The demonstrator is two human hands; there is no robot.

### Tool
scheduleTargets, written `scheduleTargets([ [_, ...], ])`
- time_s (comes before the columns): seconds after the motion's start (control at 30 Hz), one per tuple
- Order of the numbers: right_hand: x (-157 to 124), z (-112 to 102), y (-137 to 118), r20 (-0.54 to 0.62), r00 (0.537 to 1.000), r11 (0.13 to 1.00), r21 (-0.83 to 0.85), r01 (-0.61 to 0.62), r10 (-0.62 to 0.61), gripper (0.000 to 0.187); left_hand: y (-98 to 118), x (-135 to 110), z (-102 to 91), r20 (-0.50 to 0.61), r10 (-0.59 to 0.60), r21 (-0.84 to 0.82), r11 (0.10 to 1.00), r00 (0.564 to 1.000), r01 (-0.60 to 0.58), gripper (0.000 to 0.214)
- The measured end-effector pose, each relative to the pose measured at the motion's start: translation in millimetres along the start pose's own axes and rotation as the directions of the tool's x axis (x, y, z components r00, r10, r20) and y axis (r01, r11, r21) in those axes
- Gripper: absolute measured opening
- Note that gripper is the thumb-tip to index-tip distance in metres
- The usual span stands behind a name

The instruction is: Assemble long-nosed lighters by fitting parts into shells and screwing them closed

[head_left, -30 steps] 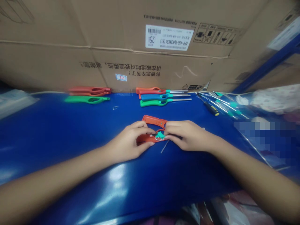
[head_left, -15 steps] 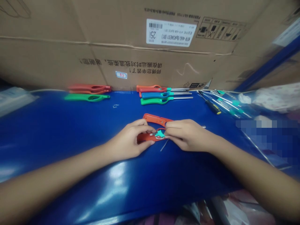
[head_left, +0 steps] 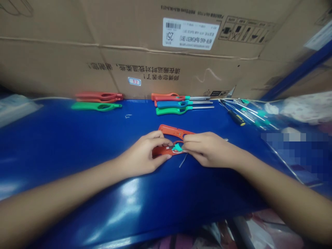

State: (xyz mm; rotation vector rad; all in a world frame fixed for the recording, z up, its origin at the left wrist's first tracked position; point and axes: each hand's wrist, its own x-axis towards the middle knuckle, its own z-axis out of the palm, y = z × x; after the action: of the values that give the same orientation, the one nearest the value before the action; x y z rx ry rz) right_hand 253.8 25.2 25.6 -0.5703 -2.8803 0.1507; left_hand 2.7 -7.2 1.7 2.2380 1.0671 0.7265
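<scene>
My left hand (head_left: 145,152) grips an orange-red lighter shell half (head_left: 160,151), thumb along its near edge and fingers curled over its far side. In the shell lies a teal trigger piece (head_left: 177,148) with a small dark-and-silver part and a pale wire beside it. My right hand (head_left: 210,148) is closed, its fingertips pinching at the right edge of this igniter part; the exact grip is hidden. A metal tip (head_left: 226,139) shows beyond its knuckles. Just behind, a second orange shell half (head_left: 172,130) touches or nearly touches the right fingers. A thin grey strand (head_left: 183,161) sticks out toward me.
Along the back of the blue table (head_left: 98,207) lie red and green lighter shells (head_left: 95,106), several long-nosed lighters (head_left: 172,110), a black-and-yellow screwdriver (head_left: 236,118) and metal rods with teal parts (head_left: 255,116). A cardboard box (head_left: 124,24) stands behind. Plastic bags (head_left: 17,109) flank both sides.
Both hands stay almost in place around the shell. The small dark part by the left fingertips has shifted slightly, and the thin strand has moved a little to the right.
</scene>
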Motion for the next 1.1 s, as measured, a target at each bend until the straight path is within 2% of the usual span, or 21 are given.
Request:
scheduleTargets([
  [0.3,1,-5,-5,0.087,0.996,0.995,-0.099,-0.016,0.024,0.021,-1,-2,1.7,-0.04,0.06,0.041,0.997,0.997,-0.058,0.027],
  [0.63,2,-8,-13,0.163,0.986,0.975,-0.222,0.022,0.014,0.015,0,-5,2.5,0.029,0.168,0.124,0.977,0.985,-0.171,0.04],
  [0.77,1,-8,-14,0.158,0.987,0.971,-0.237,0.035,0.003,0.013,-1,-5,3.2,0.042,0.197,0.135,0.97,0.979,-0.201,0.038],
  [0.93,0,-7,-14,0.131,0.991,0.967,-0.249,0.056,-0.024,0.021,-1,-5,4.0,0.043,0.213,0.142,0.966,0.976,-0.217,0.034],
  [1.1,2,-10,-16,0.184,0.983,0.965,-0.254,0.061,-0.013,0.02,1,-4,2.7,0.076,0.242,0.204,0.946,0.967,-0.253,0.035],
])
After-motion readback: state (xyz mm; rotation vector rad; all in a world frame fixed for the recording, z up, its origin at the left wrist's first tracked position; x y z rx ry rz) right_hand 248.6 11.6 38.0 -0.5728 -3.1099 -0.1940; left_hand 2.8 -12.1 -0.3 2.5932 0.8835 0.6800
